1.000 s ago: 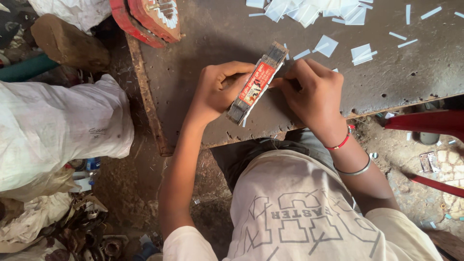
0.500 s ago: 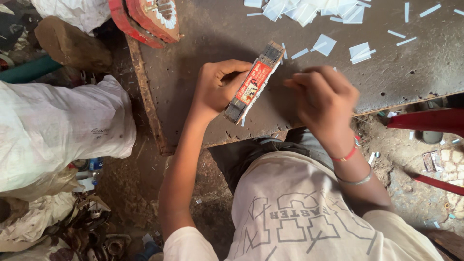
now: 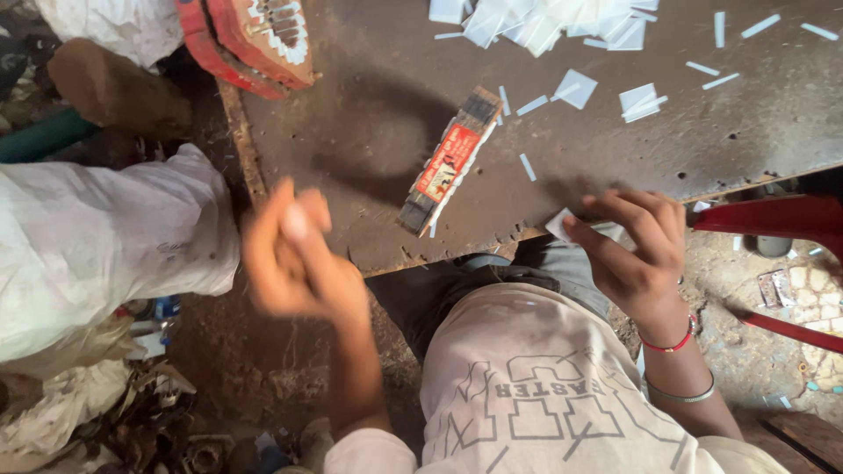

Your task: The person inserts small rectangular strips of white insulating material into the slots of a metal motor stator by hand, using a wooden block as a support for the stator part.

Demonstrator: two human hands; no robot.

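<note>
Half a second back both hands were wrapped around the long red-labelled block (image 3: 450, 163), holding it up over the bench (image 3: 369, 123). Now it's been let go and lies flat on the rusty bench top, slanted, one end near the front edge, nobody touching it.

Left hand (image 3: 294, 254) has swung off past the bench's left corner and it's pretty motion-blurred. Fingers look loosely curled in, but I honestly can't tell if there's anything in it. Right hand (image 3: 634, 248) has dropped to the front edge of the bench, fingers bent down and pinching a small white slip (image 3: 562, 224) right at the edge. So the hands are well apart, one on each side of the block.

My read: this is the in-between bit, block parked, right hand picking up the next white piece. Plenty more of those around, a loose heap of white slips (image 3: 544, 22) at the back of the bench and thin strips (image 3: 532, 105) scattered near the block.

Next move probably needs the left hand back on the block to steady it while the right brings the slip over. It's thin and sits at the very edge, so a careful fingertip pinch, otherwise it slides off onto the floor.
</note>
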